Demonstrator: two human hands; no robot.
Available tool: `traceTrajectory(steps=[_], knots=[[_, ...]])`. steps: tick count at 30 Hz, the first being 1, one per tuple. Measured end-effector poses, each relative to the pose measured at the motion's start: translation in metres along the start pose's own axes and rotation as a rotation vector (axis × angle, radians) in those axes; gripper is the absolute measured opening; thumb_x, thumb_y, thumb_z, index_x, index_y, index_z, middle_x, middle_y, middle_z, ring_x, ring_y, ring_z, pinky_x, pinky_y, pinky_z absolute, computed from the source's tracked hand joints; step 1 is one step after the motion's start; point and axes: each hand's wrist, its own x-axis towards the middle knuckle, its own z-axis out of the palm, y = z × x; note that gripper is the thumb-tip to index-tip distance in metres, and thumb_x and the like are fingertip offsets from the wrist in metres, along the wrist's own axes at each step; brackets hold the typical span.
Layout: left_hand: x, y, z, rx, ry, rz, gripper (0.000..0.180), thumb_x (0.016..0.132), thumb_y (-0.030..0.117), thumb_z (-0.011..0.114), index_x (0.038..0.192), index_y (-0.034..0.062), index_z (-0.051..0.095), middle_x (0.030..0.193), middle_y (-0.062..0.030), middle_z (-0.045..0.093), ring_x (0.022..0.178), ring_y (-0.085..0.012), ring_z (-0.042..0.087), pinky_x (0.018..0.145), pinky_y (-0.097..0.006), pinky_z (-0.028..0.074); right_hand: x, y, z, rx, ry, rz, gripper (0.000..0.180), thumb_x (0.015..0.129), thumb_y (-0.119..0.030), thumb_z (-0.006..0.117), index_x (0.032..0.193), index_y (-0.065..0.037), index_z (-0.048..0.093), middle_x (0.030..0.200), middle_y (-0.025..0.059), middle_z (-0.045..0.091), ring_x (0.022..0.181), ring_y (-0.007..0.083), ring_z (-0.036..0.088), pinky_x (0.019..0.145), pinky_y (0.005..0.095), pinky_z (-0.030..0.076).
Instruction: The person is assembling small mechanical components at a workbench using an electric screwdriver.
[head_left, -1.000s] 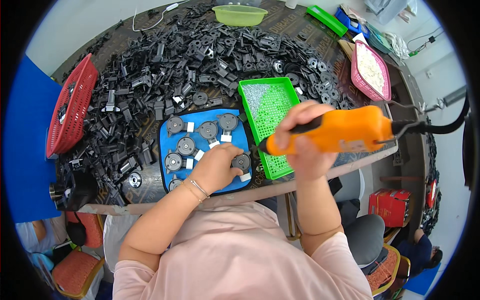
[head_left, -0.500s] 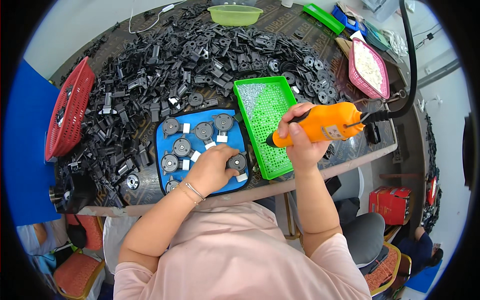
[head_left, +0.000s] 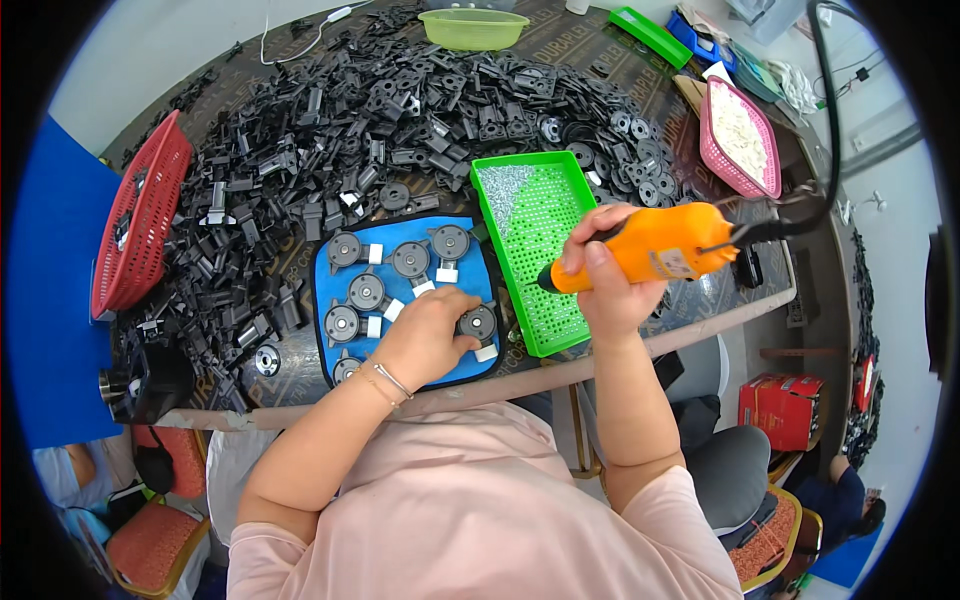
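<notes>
Seven round dark-grey plastic assemblies with white tabs [head_left: 366, 291] lie on a blue cloth-like mat with a dark border [head_left: 331, 285], near the edge of a dark printed tabletop [head_left: 310, 352]. The left hand [head_left: 430, 335] rests over the mat, its fingers and thumb curled closed around the disc of the assembly nearest the mat's right edge [head_left: 477, 322]. The right hand [head_left: 615, 285] is wrapped firmly about an orange power screwdriver with a black nose [head_left: 650, 248], which points leftward over a bright green perforated plastic tray [head_left: 550, 225]; small silvery pieces [head_left: 506, 192] gather in the tray's far left corner. Beyond the mat spreads a broad heap of black plastic parts [head_left: 310, 150], with a red plastic basket [head_left: 150, 235] tilted at its left and a pink basket of white pieces [head_left: 718, 165] at its right
</notes>
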Motion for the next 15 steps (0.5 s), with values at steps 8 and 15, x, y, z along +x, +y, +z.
traceTrajectory(steps=[8, 15], knots=[[-0.001, -0.003, 0.001, 0.023, 0.015, 0.04, 0.041, 0.069, 0.007, 0.076, 0.108, -0.0012, 0.064, 0.098, -0.0173, 0.063, 0.094, -0.0353, 0.06, 0.083, -0.04, 0.049, -0.008, -0.033, 0.021, 0.057, -0.258, 0.015, 0.024, 0.081, -0.004, 0.063, 0.1, -0.001, 0.049, 0.087, 0.0142, 0.055, 0.06, 0.0187, 0.056, 0.056, 0.0283, 0.05], [0.001, -0.009, 0.006, 0.012, 0.001, 0.041, 0.041, 0.068, 0.007, 0.076, 0.106, -0.001, 0.064, 0.098, -0.0161, 0.064, 0.094, -0.0346, 0.061, 0.082, -0.039, 0.049, -0.023, -0.011, 0.032, -0.122, -0.377, 0.007, 0.023, 0.08, -0.001, 0.063, 0.098, 0.0, 0.05, 0.085, 0.0132, 0.056, 0.062, 0.0156, 0.057, 0.056, 0.0256, 0.049]])
